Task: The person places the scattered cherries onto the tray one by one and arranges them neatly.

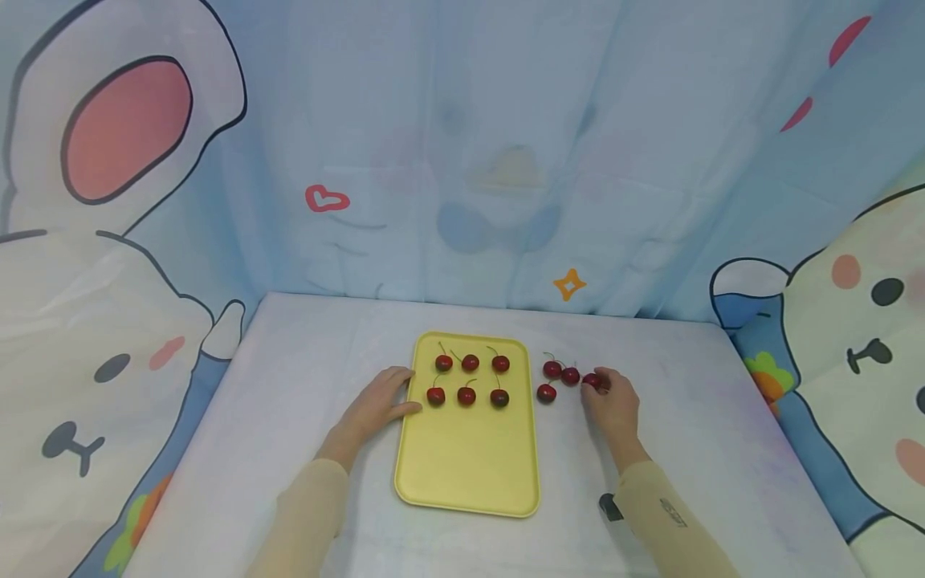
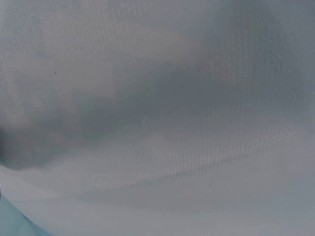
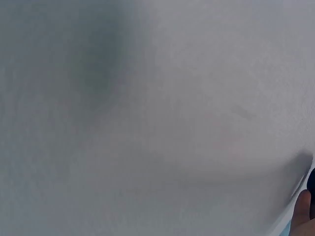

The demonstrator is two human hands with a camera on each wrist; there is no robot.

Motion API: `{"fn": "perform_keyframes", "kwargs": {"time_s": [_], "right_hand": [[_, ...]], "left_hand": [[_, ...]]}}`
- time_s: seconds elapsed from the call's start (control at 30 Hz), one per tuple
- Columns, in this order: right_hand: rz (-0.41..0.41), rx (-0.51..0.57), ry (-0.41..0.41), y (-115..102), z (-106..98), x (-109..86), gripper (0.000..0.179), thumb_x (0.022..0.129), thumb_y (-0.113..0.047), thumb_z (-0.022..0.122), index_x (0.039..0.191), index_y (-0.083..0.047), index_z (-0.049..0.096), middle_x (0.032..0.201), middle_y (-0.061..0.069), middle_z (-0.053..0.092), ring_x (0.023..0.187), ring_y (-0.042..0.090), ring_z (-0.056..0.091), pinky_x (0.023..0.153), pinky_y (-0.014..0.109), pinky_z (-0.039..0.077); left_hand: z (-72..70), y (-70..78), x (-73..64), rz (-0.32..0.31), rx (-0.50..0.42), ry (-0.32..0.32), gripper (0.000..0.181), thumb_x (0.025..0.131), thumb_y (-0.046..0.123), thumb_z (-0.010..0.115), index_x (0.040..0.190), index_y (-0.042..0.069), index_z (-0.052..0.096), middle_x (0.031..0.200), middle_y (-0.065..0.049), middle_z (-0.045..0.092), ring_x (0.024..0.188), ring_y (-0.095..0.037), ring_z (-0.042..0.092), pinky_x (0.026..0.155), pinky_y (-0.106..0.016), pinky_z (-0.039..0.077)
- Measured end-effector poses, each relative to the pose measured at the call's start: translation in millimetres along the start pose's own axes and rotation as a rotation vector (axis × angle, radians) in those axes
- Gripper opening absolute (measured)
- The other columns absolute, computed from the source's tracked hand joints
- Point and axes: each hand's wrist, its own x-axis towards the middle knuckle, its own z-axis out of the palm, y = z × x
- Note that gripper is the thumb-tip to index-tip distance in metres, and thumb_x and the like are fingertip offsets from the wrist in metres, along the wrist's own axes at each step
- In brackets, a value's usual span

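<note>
A yellow tray (image 1: 468, 466) lies on the table, with two rows of stemmed dark-red cherries (image 1: 466, 396) in its far half. My left hand (image 1: 376, 404) rests at the tray's left edge, thumb and fingers spread against the rim. Right of the tray, my right hand (image 1: 613, 404) pinches a cherry (image 1: 591, 380) between thumb and fingers, just above or on the cloth; which of these cannot be told. Three loose cherries (image 1: 552, 369) lie between that hand and the tray. At the right wrist view's lower right edge, a fingertip (image 3: 301, 209) shows beside a dark round thing.
White cloth (image 1: 723, 449) covers the table. A small black object (image 1: 610, 506) sits by the right sleeve. Behind the table hangs a light-blue curtain (image 1: 499, 265) with cartoon prints. The left wrist view holds only blurred, shadowed cloth.
</note>
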Motion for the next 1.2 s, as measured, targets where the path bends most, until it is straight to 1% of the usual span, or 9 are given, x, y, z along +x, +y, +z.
{"fn": "perform_keyframes", "kwargs": {"time_s": [0.13,0.27,0.43,0.57,0.73,0.93,1.07,1.2], "right_hand": [[-0.018,0.022,0.011,2.0,-6.1,-0.7,0.044,0.096,-0.014,0.059,0.136,0.002,0.049,0.13,0.025,0.052,0.118,0.038,0.05,0.103,0.05,0.046],[-0.051,0.037,0.014,-0.5,-11.4,-2.8,0.043,0.096,-0.013,0.061,0.134,0.003,0.051,0.13,0.025,0.052,0.119,0.039,0.052,0.103,0.05,0.047],[-0.08,0.068,0.004,-15.0,-10.6,-13.3,0.043,0.095,-0.012,0.063,0.134,0.001,0.051,0.132,0.023,0.051,0.122,0.037,0.052,0.102,0.046,0.048],[-0.125,0.083,-0.012,-30.7,-3.3,-28.4,0.043,0.093,-0.013,0.066,0.132,-0.002,0.053,0.131,0.019,0.052,0.121,0.034,0.053,0.099,0.044,0.051],[-0.214,0.105,-0.092,-48.0,9.3,-51.5,0.041,0.091,-0.012,0.07,0.128,-0.003,0.055,0.127,0.016,0.055,0.117,0.031,0.057,0.096,0.043,0.052],[-0.333,0.171,-0.201,-72.3,24.2,-82.3,0.038,0.085,-0.006,0.075,0.12,0.0,0.059,0.118,0.014,0.06,0.111,0.029,0.06,0.094,0.036,0.054],[-0.378,0.213,-0.248,-88.6,38.9,-100.0,0.034,0.083,-0.003,0.076,0.114,0.001,0.062,0.114,0.013,0.061,0.107,0.027,0.062,0.092,0.034,0.056],[-0.391,0.204,-0.29,-101.7,55.6,-114.8,0.031,0.082,-0.004,0.077,0.109,-0.003,0.064,0.108,0.008,0.062,0.102,0.023,0.062,0.09,0.033,0.057]], "left_hand": [[-0.5,0.7,-0.5,-0.004,-0.005,-0.001,0.064,0.088,0.036,0.072,0.136,-0.001,0.051,0.137,-0.014,0.051,0.132,-0.03,0.043,0.115,-0.04,0.033],[-1.2,1.1,0.1,-0.001,-0.005,0.001,0.064,0.088,0.036,0.072,0.136,-0.001,0.051,0.137,-0.014,0.052,0.132,-0.03,0.044,0.115,-0.04,0.033],[-2.4,1.6,-0.3,-0.003,-0.007,0.001,0.064,0.088,0.035,0.073,0.136,-0.001,0.051,0.136,-0.014,0.052,0.132,-0.03,0.044,0.115,-0.04,0.034],[-1.6,0.6,-0.5,0.006,-0.006,0.004,0.064,0.088,0.035,0.072,0.136,-0.001,0.051,0.136,-0.015,0.052,0.132,-0.03,0.044,0.115,-0.04,0.034],[-0.9,1.0,-0.4,0.013,-0.009,0.007,0.064,0.088,0.035,0.072,0.136,-0.001,0.05,0.136,-0.014,0.052,0.132,-0.03,0.044,0.115,-0.04,0.034],[-2.0,3.3,0.2,0.005,-0.001,-0.002,0.064,0.088,0.036,0.072,0.137,-0.001,0.05,0.137,-0.014,0.052,0.132,-0.03,0.044,0.115,-0.04,0.034],[-3.5,4.7,0.2,-0.002,-0.011,-0.007,0.064,0.088,0.035,0.072,0.137,-0.001,0.05,0.137,-0.015,0.051,0.132,-0.03,0.043,0.115,-0.04,0.033],[-3.8,4.7,-0.1,-0.007,-0.017,-0.01,0.064,0.088,0.034,0.073,0.137,-0.001,0.05,0.137,-0.015,0.051,0.133,-0.03,0.043,0.115,-0.04,0.033]]}}
